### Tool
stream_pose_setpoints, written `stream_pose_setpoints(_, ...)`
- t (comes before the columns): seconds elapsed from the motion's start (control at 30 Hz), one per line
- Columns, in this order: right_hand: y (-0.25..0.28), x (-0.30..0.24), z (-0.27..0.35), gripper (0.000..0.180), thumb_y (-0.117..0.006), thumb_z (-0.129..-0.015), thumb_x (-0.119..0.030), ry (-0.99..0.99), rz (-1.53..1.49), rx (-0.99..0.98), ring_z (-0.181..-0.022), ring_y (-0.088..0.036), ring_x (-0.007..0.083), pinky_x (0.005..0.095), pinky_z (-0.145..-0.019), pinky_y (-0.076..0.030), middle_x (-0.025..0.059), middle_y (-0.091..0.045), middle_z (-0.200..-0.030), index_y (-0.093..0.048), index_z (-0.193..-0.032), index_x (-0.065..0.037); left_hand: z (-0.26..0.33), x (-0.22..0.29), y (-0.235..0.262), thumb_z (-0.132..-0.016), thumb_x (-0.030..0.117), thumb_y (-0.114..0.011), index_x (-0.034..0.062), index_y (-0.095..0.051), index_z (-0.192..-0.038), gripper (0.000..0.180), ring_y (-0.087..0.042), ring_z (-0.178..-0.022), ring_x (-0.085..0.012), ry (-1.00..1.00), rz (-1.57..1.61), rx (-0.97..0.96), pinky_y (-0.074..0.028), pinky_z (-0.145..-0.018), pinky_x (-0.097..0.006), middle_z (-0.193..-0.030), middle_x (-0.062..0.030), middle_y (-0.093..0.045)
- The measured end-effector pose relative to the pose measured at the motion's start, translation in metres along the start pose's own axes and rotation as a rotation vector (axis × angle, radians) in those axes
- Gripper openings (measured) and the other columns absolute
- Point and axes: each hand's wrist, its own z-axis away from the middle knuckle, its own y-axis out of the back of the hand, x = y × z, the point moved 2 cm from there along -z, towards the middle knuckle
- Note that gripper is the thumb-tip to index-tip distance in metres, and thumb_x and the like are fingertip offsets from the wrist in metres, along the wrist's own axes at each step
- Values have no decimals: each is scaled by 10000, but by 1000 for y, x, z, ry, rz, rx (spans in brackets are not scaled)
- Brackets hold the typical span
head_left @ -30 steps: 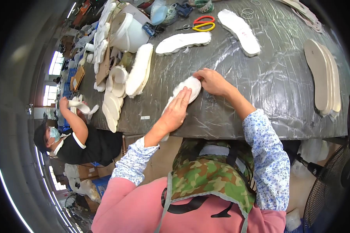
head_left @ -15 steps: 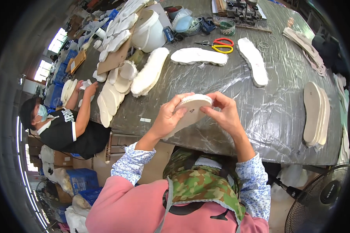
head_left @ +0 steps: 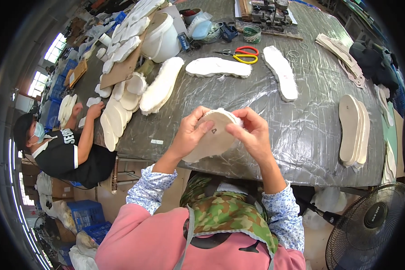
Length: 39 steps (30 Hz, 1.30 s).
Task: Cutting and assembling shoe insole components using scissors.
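Observation:
Between my two hands is a pale beige insole (head_left: 215, 139) with a white fleecy edge showing along its top rim. My left hand (head_left: 191, 135) grips it on the left, thumb on the flat beige face. My right hand (head_left: 251, 132) pinches the upper right edge between thumb and fingers. The insole is held tilted above the near edge of the table, its flat side toward me. Beyond it lie a fluffy white insole (head_left: 218, 67) set crosswise, another white insole (head_left: 281, 74) to the right, and a thick fleecy pair (head_left: 162, 85) to the left.
Scissors (head_left: 246, 54) with red and yellow handles lie beyond the insoles. A white bucket (head_left: 163, 38) stands at the back left, near a row of beige insoles (head_left: 114, 119). Stacked insoles (head_left: 354, 130) lie right. A co-worker (head_left: 69, 148) sits left; a fan (head_left: 374, 216) stands lower right.
The insole has tipped, so more of its flat beige face shows toward me. Both hands still hold it, with the fingers slightly shifted. The whole view has moved a little.

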Motion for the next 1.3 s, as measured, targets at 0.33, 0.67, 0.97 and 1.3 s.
stream_pose_setpoints(0.33,13,-4,-8,208,-600,-990,-172,-18,54,54,-713,-519,64,224,-647,-438,-12,-630,-787,-672,-893,-3,-3,-4,1,-959,214,-623,30,-598,-1044,205,-580,-840,-88,-8,-60,-22,-472,-775,-271,-898,-27,-656)
stream_pose_setpoints(0.67,5,-2,-6,255,-588,-1003,-206,-35,316,27,-712,-523,63,224,-639,-431,-7,-598,-756,-634,-868,6,-4,9,-5,-950,186,-607,14,-592,-1088,221,-619,-966,-159,-123,-163,21,-479,-830,-301,-1045,-92,-649)
stream_pose_setpoints(0.97,-1,-7,-6,192,-620,-954,-195,255,231,130,-681,-573,134,283,-606,-474,49,-620,-786,-680,-981,-14,-12,12,-8,-935,158,-622,22,-583,-1024,167,-528,-826,-104,-146,-180,45,-441,-759,-261,-890,-27,-555)
stream_pose_setpoints(1.3,3,-2,-24,112,-765,-827,-98,181,454,39,-635,-608,142,274,-596,-491,54,-631,-724,-703,-891,-30,-25,0,-8,-950,150,-607,27,-621,-1018,141,-605,-763,-171,-121,-218,96,-478,-707,-308,-856,-83,-624)
